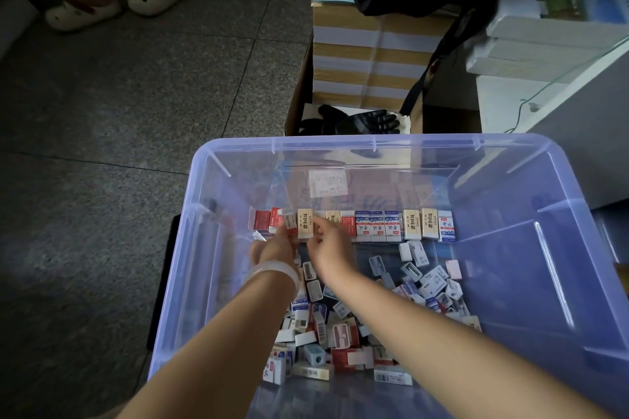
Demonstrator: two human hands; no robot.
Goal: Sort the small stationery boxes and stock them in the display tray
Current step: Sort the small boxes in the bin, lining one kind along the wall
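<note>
Both hands work at the left end of a row of small boxes (354,226) standing upright in a clear display tray (371,180) inside a large plastic bin (558,248). The left hand (272,248) has its fingers (284,231) curled on a white and red box (290,223); the right hand (328,247) pinches at the foot of a cream eraser box (305,223) just beside it. One row is filled, running rightward from the fingers. Behind the wrists, nearer the person, a big loose heap of boxes and sharpeners (357,323) lies unsorted on the bin floor, so I judge the task well short of half done
</note>
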